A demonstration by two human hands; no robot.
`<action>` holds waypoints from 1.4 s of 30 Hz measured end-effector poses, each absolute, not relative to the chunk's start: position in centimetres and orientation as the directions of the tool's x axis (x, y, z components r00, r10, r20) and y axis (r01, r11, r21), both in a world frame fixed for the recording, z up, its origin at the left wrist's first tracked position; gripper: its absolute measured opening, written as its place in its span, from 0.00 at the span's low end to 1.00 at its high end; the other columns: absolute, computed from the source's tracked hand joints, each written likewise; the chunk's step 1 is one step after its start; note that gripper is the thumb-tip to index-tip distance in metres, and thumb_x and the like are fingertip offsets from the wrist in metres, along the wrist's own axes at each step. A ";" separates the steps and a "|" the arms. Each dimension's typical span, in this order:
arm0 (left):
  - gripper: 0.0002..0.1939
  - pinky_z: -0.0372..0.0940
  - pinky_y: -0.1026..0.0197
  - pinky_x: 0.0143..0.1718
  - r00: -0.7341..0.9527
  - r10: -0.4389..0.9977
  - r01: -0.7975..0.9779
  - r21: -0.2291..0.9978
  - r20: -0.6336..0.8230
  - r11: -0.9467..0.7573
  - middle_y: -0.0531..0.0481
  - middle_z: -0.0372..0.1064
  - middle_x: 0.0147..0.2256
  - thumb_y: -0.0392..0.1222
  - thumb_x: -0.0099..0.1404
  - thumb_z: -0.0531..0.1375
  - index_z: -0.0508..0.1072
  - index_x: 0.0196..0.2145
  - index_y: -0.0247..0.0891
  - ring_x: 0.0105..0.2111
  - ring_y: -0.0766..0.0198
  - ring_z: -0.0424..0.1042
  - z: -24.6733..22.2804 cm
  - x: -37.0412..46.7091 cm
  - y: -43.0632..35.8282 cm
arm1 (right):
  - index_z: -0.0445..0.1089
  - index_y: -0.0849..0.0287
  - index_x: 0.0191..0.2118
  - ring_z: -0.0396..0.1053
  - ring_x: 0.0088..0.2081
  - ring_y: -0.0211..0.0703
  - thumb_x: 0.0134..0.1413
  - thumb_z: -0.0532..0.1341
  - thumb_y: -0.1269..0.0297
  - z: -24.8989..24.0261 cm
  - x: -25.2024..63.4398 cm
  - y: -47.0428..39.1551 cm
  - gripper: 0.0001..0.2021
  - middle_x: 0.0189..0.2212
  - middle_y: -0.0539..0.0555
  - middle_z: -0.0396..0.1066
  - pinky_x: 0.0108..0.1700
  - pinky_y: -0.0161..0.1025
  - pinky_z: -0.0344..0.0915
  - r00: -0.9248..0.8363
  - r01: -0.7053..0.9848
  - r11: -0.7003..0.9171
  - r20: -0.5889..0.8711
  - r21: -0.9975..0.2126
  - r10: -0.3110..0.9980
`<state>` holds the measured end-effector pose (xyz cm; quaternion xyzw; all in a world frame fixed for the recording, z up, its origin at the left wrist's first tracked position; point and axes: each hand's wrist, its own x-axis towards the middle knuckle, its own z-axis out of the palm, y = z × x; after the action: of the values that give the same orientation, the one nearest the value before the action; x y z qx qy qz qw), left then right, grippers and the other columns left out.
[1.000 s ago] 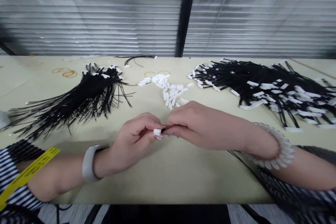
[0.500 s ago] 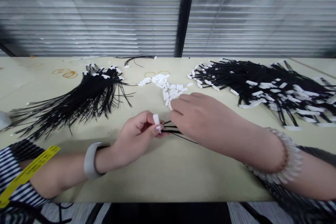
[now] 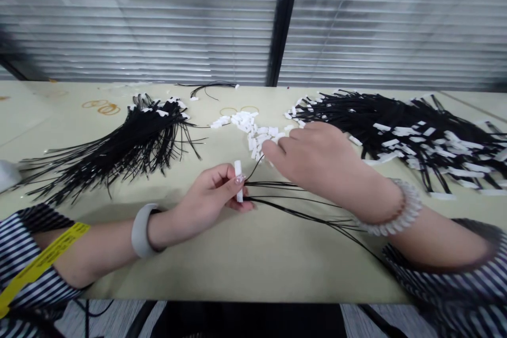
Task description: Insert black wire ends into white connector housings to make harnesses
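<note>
Between the thumb and fingers of my left hand [image 3: 214, 190] a white connector housing [image 3: 238, 169] stands nearly upright. Several thin black wires [image 3: 285, 201] run out of its right side and pass below my right wrist. My right hand [image 3: 312, 153] is closed, its thumb and forefinger pinching one black wire [image 3: 255, 168] that slants up from the connector. The pinched end is hidden by the fingers. Just behind the hands lies a loose pile of white connector housings [image 3: 257, 134] on the table [image 3: 245, 264].
At the left is a bundle of black wires [image 3: 119, 153] with some white ends. A large heap of black wires with white connectors [image 3: 368, 116] covers the right. Yellow rubber bands [image 3: 105, 108] and a small wire harness [image 3: 209, 85] lie farther back, before window blinds [image 3: 138, 21].
My right hand has moved slightly right and away from the connector, drawing one wire up. The connector now stands more upright in my left hand, and more of its wires show.
</note>
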<state>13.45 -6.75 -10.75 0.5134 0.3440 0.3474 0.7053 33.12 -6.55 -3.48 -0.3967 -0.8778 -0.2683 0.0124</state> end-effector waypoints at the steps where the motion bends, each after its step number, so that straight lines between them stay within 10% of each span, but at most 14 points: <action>1: 0.10 0.67 0.66 0.29 0.527 0.841 -0.140 0.962 -0.126 0.233 0.56 0.66 0.26 0.44 0.60 0.57 0.63 0.28 0.35 0.24 0.70 0.73 -10.8 13.4 -6.8 | 0.62 0.61 0.32 0.57 0.20 0.38 0.50 0.46 0.79 -3.5 33.4 -6.0 0.11 0.15 0.52 0.60 0.23 0.38 0.42 -0.629 0.766 0.510 0.290 0.392 0.721; 4: 0.10 0.67 0.67 0.30 0.534 0.836 -0.154 0.957 -0.128 0.245 0.56 0.66 0.26 0.44 0.60 0.58 0.63 0.27 0.35 0.24 0.70 0.73 -10.8 13.4 -6.8 | 0.65 0.62 0.36 0.63 0.26 0.40 0.51 0.51 0.72 -3.2 34.7 -4.2 0.08 0.23 0.55 0.67 0.27 0.39 0.53 -0.326 0.854 0.477 0.502 -0.209 0.801; 6: 0.11 0.67 0.67 0.30 0.529 0.838 -0.157 0.954 -0.137 0.255 0.56 0.66 0.26 0.44 0.59 0.58 0.63 0.27 0.34 0.25 0.69 0.73 -10.8 13.5 -6.8 | 0.64 0.62 0.40 0.67 0.35 0.41 0.53 0.52 0.68 -2.6 35.4 -3.4 0.09 0.35 0.58 0.69 0.35 0.40 0.60 -0.120 0.578 0.471 0.502 -0.667 0.857; 9: 0.10 0.67 0.67 0.29 0.540 0.830 -0.164 0.950 -0.139 0.265 0.56 0.67 0.26 0.44 0.59 0.58 0.63 0.27 0.34 0.25 0.68 0.74 -10.8 13.5 -6.7 | 0.62 0.62 0.43 0.67 0.38 0.36 0.58 0.48 0.65 -2.0 35.6 -3.4 0.11 0.41 0.58 0.67 0.39 0.37 0.63 0.029 0.230 0.439 0.457 -0.869 0.889; 14: 0.09 0.68 0.66 0.30 0.568 0.813 -0.202 0.937 -0.125 0.285 0.55 0.67 0.26 0.44 0.59 0.58 0.65 0.29 0.34 0.26 0.68 0.74 -10.9 13.3 -6.5 | 0.55 0.57 0.53 0.65 0.21 0.32 0.53 0.56 0.69 -2.4 34.3 -5.0 0.21 0.22 0.46 0.68 0.25 0.31 0.62 -0.200 0.423 0.463 0.418 -0.779 0.886; 21: 0.09 0.68 0.66 0.29 0.564 0.818 -0.245 0.924 -0.109 0.292 0.55 0.68 0.26 0.43 0.59 0.59 0.66 0.30 0.34 0.25 0.67 0.73 -10.8 13.2 -6.3 | 0.69 0.60 0.26 0.53 0.19 0.27 0.53 0.56 0.69 -2.9 33.7 -5.7 0.08 0.15 0.44 0.60 0.25 0.29 0.53 -0.619 0.655 0.693 0.313 -0.301 0.721; 42: 0.09 0.68 0.66 0.28 0.533 0.840 -0.332 0.888 -0.101 0.317 0.55 0.68 0.25 0.43 0.57 0.60 0.67 0.29 0.33 0.23 0.68 0.73 -10.4 13.3 -6.4 | 0.68 0.60 0.22 0.44 0.17 0.28 0.47 0.56 0.73 -2.0 35.0 -5.5 0.08 0.12 0.43 0.51 0.23 0.30 0.49 -0.678 0.662 0.715 0.226 -0.226 0.699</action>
<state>13.34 -6.43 -10.42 0.4381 0.2898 0.3864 0.7581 35.00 -5.48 -2.04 -0.3723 -0.9139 0.0630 0.1490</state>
